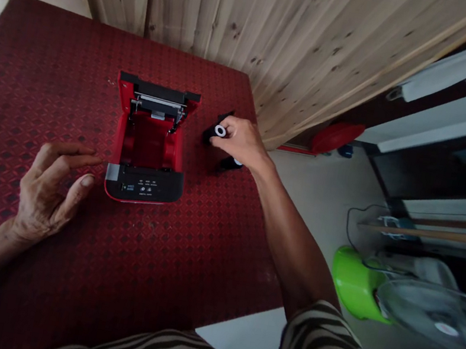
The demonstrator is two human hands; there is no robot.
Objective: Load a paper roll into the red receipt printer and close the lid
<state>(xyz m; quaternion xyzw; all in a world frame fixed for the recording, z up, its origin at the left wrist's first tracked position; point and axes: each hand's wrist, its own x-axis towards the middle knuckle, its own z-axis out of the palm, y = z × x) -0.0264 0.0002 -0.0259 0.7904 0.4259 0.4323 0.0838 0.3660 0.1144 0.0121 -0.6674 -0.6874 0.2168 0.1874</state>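
Note:
A small red and black receipt printer [149,145] stands on the red patterned table [45,63] with its lid tipped open and its paper bay bare. To its right my right hand [243,142] grips a black roll with a white core [217,130]. A second black roll [230,164] lies on the table just under that hand. My left hand [53,185] rests on the table left of the printer, fingers spread and holding nothing, its fingertips close to the printer's front corner.
A wooden plank wall [252,15] runs behind the table. On the floor to the right are a red lid [336,137], a green plastic tub [353,283], a fan [442,317] and dark shelving [458,148]. The table's right edge is near my right forearm.

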